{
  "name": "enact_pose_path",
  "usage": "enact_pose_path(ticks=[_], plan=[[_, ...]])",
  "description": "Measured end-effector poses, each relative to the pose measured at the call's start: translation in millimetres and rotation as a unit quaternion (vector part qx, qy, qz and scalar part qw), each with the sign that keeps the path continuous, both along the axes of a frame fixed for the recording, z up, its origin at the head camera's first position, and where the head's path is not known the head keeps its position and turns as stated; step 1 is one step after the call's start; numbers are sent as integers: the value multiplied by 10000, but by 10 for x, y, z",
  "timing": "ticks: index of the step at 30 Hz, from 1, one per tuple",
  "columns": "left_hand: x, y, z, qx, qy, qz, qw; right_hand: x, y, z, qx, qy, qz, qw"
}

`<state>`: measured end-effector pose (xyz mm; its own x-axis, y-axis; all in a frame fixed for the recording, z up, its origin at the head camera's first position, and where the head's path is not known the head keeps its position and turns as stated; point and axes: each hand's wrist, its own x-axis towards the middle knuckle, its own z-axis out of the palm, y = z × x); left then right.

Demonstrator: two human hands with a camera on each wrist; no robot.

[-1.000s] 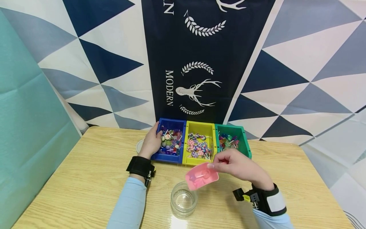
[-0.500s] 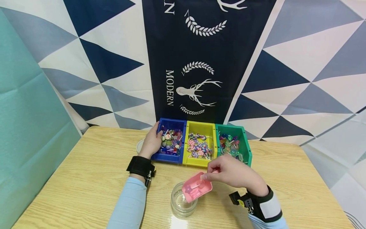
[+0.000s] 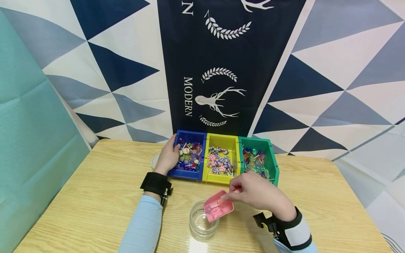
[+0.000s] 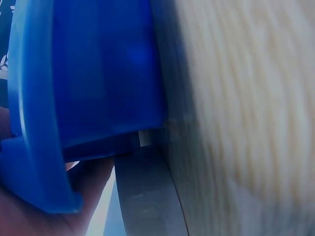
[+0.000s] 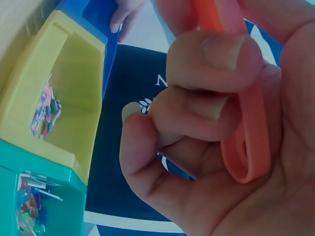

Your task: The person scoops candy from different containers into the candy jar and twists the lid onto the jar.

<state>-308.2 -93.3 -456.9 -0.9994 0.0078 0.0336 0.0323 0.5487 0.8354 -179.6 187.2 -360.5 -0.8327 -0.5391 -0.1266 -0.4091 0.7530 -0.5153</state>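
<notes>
In the head view my right hand point(image 3: 257, 191) holds a small pink scoop point(image 3: 218, 207) by its handle. The scoop tilts over the right rim of a clear glass jar point(image 3: 198, 228), with a few pink pieces still inside its bowl. Curled fingers wrap the scoop's handle point(image 5: 256, 142) in the right wrist view. My left hand point(image 3: 167, 158) grips the left wall of the blue bin point(image 3: 190, 136), thumb over the rim. The bin's blue wall point(image 4: 103, 73) fills much of the left wrist view. Small candy-like pieces point(image 3: 188, 158) lie in that bin.
A yellow bin point(image 3: 221, 140) with swirl lollipop pieces and a green bin point(image 3: 269, 160) with translucent coloured pieces adjoin the blue one. A pale round lid point(image 3: 154, 161) lies partly behind my left hand. The wooden table point(image 3: 95, 196) meets a patterned cloth point(image 3: 205, 52) behind the bins.
My right hand has carried the scoop left and toward me, from beside the jar to over its rim, tilting it down. The left hand has stayed on the blue bin.
</notes>
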Motion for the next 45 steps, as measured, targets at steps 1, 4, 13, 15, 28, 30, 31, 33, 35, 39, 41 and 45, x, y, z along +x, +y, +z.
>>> enact_pose_path(ticks=[1, 4, 13, 15, 28, 30, 31, 33, 35, 39, 41, 45], plan=[[-3, 0, -3, 2, -1, -2, 10000, 4, -3, 3, 28, 31, -23, 10000], [-9, -1, -14, 7, 2, -1, 10000, 8, -6, 5, 93, 94, -63, 9999], [-3, 2, -11, 40, 9, 9, 10000, 36, -19, 20, 278, 210, -152, 9993], [-7, 2, -13, 32, 6, 13, 10000, 64, -33, 42, 338, 271, -182, 9989], [-16, -1, -28, 4, 25, 28, 10000, 138, -90, 106, 650, 463, -460, 9958], [-14, -3, -28, 10, 16, 26, 10000, 148, -92, 109, 650, 485, -441, 9957], [-15, -3, -29, 18, 9, 29, 10000, 152, -95, 110, 654, 515, -426, 9956], [-12, -5, -26, 27, 5, 21, 10000, 162, -99, 111, 665, 578, -386, 9954], [-12, -8, -24, 31, 8, 12, 10000, 170, -105, 114, 693, 643, -365, 9948], [-13, -13, -22, 37, 35, -14, 10000, 182, -124, 120, 799, 701, -406, 9935], [-14, -12, -22, 53, 38, -17, 10000, 192, -135, 124, 850, 681, -453, 9930], [-14, -9, -22, 86, 34, -16, 10000, 206, -163, 128, 886, 648, -479, 9928]])
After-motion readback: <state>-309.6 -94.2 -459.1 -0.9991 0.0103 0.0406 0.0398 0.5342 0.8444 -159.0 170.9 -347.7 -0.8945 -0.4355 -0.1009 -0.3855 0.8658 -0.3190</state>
